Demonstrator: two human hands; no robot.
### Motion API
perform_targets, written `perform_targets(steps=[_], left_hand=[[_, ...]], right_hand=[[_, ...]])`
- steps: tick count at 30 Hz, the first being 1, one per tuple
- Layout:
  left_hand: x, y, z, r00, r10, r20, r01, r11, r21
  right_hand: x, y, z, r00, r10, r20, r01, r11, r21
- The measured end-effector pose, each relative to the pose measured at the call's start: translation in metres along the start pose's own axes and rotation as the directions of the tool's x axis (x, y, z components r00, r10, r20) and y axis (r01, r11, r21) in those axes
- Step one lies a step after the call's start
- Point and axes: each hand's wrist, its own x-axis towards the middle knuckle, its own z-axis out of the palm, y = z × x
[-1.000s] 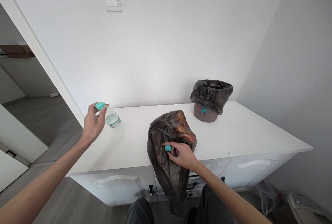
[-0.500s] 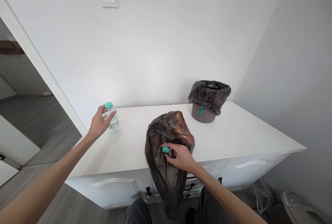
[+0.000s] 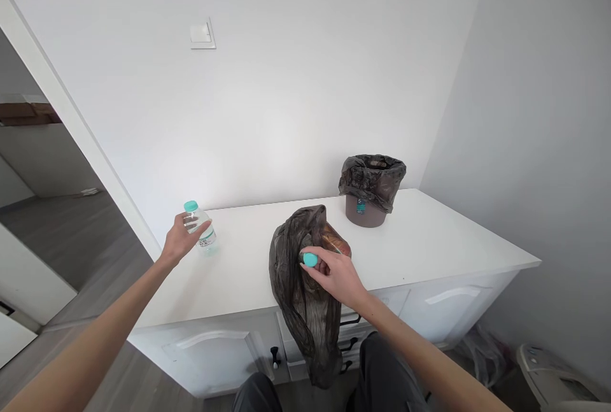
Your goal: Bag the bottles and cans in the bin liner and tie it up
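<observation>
On the left of the white cabinet top, my left hand (image 3: 181,237) has its fingers and thumb round the upper part of a clear plastic water bottle (image 3: 209,245) with a teal cap. The bottle stands upright. My right hand (image 3: 338,275) pinches a second teal bottle cap (image 3: 310,260) at the dark bag; whether a bottle is under that cap is hidden. The thin black plastic garbage bag (image 3: 293,259) slumps over the cabinet's front edge, its lower end hanging down. An orange-brown wrapper (image 3: 337,240) shows at the bag's right side.
A brown trash bin (image 3: 365,213) lined with a black bag stands at the back right of the white cabinet top (image 3: 458,240). Behind is a wall with a light switch (image 3: 202,34). A beige device (image 3: 554,374) sits low at the right. A doorway opens on the left.
The view has shifted slightly. My right hand has tilted the teal cap, so its round top now faces me. My left hand keeps its hold on the bottle, and the bag's top has changed shape.
</observation>
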Motion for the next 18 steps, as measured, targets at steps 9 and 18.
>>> perform_targets(steps=[9,18], left_hand=[[-0.005,-0.007,-0.003,0.998,-0.038,0.056,0.041,0.998,-0.047],[-0.047,0.02,-0.01,0.959,0.066,-0.277,-0.07,0.998,-0.004]], right_hand=[[0.002,-0.067,-0.063,0.989,0.098,-0.111,-0.084,0.99,0.117],[0.002,-0.114,-0.096,0.971,0.037,-0.238,-0.005,0.991,0.131]])
